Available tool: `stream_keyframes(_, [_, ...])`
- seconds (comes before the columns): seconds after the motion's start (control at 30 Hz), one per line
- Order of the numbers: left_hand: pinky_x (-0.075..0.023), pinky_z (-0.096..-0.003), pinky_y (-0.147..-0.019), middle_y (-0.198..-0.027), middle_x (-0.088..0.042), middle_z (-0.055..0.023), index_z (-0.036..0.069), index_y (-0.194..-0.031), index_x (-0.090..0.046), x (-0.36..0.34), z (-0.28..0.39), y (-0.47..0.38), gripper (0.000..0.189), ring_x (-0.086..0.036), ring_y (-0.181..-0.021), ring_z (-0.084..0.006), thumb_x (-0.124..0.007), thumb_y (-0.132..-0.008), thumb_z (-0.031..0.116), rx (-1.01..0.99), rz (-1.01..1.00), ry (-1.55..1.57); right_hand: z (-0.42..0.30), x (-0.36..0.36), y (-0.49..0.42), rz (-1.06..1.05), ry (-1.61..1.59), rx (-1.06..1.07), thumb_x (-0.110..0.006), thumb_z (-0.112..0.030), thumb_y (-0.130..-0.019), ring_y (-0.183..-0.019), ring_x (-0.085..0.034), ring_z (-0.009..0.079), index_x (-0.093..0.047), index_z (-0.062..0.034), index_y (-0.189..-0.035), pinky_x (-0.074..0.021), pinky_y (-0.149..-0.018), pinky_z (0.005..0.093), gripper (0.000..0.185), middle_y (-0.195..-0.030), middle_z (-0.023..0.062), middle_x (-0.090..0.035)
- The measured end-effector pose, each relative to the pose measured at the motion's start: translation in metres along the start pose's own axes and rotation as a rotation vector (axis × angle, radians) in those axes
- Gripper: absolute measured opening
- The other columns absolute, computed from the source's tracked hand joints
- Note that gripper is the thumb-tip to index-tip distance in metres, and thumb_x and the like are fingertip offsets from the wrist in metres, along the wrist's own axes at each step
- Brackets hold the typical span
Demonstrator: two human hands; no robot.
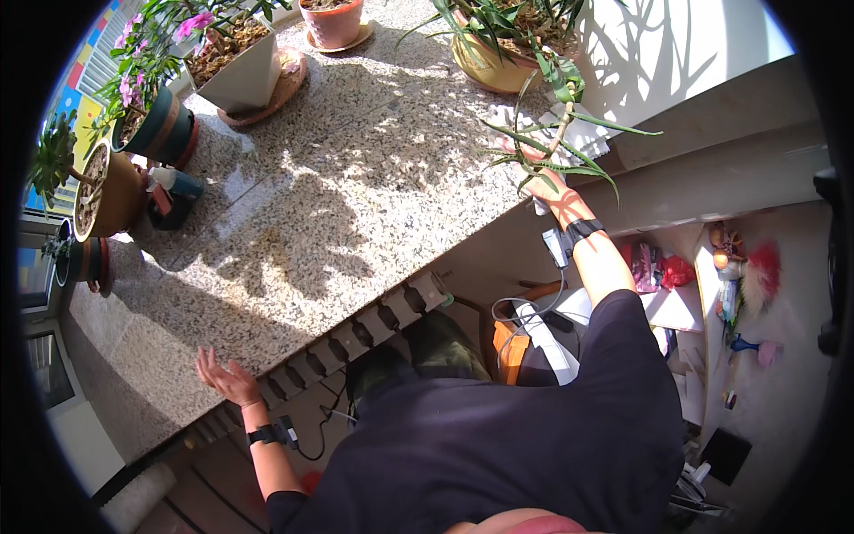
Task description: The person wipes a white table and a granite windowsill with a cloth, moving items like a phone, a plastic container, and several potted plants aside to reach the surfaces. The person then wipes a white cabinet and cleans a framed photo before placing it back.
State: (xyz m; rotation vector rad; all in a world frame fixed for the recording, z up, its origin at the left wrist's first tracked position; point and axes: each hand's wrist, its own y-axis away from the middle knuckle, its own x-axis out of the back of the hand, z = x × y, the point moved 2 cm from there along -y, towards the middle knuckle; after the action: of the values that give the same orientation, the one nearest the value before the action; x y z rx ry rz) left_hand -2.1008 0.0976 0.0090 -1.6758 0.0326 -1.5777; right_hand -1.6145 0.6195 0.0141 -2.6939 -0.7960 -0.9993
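Note:
My right hand (537, 170) is on a crumpled whitish cloth (580, 137) at the right end of the speckled granite windowsill (313, 220). Long spiky leaves of an aloe plant (564, 130) hang over this hand and partly hide its fingers. The aloe grows from a yellow pot (490, 67) just beyond. Near the sill's front edge at the lower left, my left hand (229, 382) is raised with its fingers apart and nothing in it. Each wrist wears a black strap with a small cabled device.
Potted plants line the window side, among them a white square pot (240, 77), a pink pot (331, 23) and a green pot (157, 127). A bottle (177, 181) stands by a brown pot (110, 193). Below the sill is a radiator (360, 334); an orange bag (510, 350) lies right of it.

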Motion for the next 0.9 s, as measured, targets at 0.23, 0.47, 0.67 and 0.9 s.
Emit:
stream_keyframes(0.23, [-0.0237,-0.0502,-0.112,-0.14,-0.046,-0.0147,0.005,-0.126,-0.05,0.001,-0.001,0.001,0.041,-0.035,-0.132,-0.0372,-0.042,-0.098,0.033,0.002,0.018,0.03,0.006,-0.014,0.005,0.091,0.366,0.115,-0.052,-0.022,-0.088,-0.12,-0.05,0.0349,-0.06,-0.0069,-0.12,-0.038,-0.102,0.0423,0.037,-0.125,0.0193,-0.057])
stream_keyframes(0.47, [-0.0249,-0.0494,-0.11,-0.141,-0.043,-0.0149,0.004,-0.125,-0.051,0.003,-0.003,0.002,0.041,-0.032,-0.133,-0.0371,-0.039,-0.099,0.033,0.017,0.039,0.104,0.013,-0.025,0.04,0.516,0.474,0.186,-0.046,-0.012,-0.089,-0.111,-0.055,0.0354,-0.067,-0.0111,-0.108,-0.0432,-0.096,0.0427,0.028,-0.113,0.0134,-0.063])
stream_keyframes(0.67, [-0.0271,-0.0473,-0.11,-0.142,-0.043,-0.0136,0.003,-0.123,-0.053,0.004,-0.005,0.004,0.043,-0.031,-0.133,-0.0356,-0.04,-0.098,0.036,0.019,0.067,0.171,-0.006,-0.08,0.103,0.581,0.262,-0.106,-0.045,-0.007,-0.094,-0.12,-0.053,0.0298,-0.056,-0.0006,-0.124,-0.0402,-0.1,0.0322,0.033,-0.128,0.0179,-0.056])
stream_keyframes(0.9, [-0.028,-0.0477,-0.111,-0.143,-0.042,-0.0119,0.007,-0.124,-0.055,0.005,-0.009,0.008,0.045,-0.031,-0.134,-0.0344,-0.04,-0.098,0.041,0.023,0.039,0.21,-0.033,-0.178,0.134,0.652,-0.772,-0.394,-0.053,-0.022,-0.096,-0.091,-0.053,0.0082,-0.055,-0.0038,-0.127,-0.0418,-0.077,0.0231,0.036,-0.108,0.0025,-0.057])
